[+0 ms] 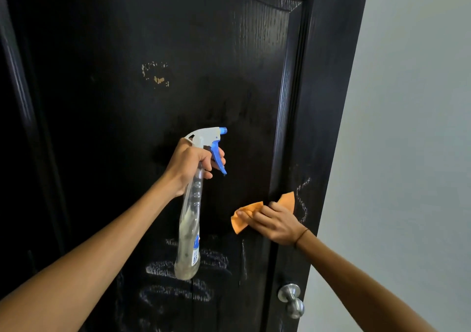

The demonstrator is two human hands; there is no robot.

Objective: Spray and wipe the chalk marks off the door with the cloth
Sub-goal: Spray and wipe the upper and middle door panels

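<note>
Head view: right hand (274, 223) presses cloth (246, 215) against door (127, 128).

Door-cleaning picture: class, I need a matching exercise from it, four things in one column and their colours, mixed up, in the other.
Things
1. cloth
2. door
3. door knob
4. spray trigger

Colours
A. silver
B. blue
C. orange
D. black

Pairs: 1-C, 2-D, 3-A, 4-B
</note>
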